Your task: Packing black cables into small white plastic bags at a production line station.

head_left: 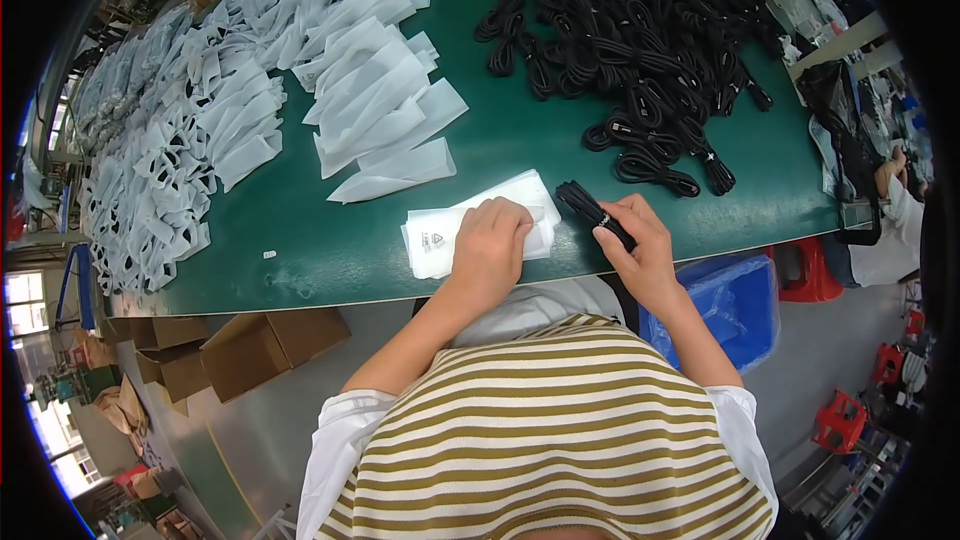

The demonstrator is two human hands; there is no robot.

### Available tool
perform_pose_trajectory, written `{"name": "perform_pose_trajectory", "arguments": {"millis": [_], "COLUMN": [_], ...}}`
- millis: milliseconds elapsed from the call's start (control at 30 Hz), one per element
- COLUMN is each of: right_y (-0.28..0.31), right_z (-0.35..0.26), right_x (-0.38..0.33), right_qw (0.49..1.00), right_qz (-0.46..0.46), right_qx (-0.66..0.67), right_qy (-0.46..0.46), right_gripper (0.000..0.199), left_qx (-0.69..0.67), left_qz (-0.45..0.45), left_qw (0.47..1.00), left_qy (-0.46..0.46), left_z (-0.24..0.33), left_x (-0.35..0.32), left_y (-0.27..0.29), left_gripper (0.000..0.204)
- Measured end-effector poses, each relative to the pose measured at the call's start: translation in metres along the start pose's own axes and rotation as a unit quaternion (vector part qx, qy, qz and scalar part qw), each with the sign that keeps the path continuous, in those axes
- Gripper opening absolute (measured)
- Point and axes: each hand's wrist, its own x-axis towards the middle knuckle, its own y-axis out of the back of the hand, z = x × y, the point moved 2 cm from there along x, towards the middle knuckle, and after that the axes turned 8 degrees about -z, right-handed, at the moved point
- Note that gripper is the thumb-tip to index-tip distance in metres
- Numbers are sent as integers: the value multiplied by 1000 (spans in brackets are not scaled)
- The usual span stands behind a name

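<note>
A stack of flat white plastic bags [432, 243] with small dark print lies near the table's front edge. My left hand [490, 245] rests on it, fingers curled and pinched at the edge of a top bag. In my right hand [640, 245], just right of the stack, is a bundled black cable [580, 202]. Thumb and fingers close round its middle, and its far end points up and left toward the bags. The tips of my left fingers are partly hidden.
A large heap of bundled black cables [650, 70] covers the back right of the green table [520, 140]. Filled whitish bags [375, 90] lie in rows at the left. Below the front edge are a blue bin [735, 310], a red stool [800, 270] and cardboard boxes [270, 350].
</note>
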Motion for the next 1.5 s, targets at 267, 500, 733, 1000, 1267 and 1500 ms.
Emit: {"name": "perform_pose_trajectory", "arguments": {"millis": [267,500,733,1000,1267,1500], "right_y": [-5,-2,-5,-27,-46,9], "right_z": [-4,-11,-6,-8,-44,-13], "right_x": [-3,-7,-4,8,31,43], "right_qw": [1000,989,987,987,965,972], "right_qz": [-3,-48,-152,-32,17,141], "right_qx": [-12,-134,-4,157,237,-176], "right_qy": [3,51,-42,-1,113,73], "right_gripper": [32,32,23,19,28,26], "left_qx": [36,-54,-100,-53,-372,-252], "left_qz": [17,0,-10,32,45,270], "left_qw": [998,998,993,995,926,927], "left_qy": [-47,36,-62,-82,51,64], "left_z": [1,-4,6,21,18,-39], "left_x": [-1,-3,0,12,18,30], "left_y": [0,1,4,27,48,122], "left_gripper": [8,9,10,13,6,14]}}
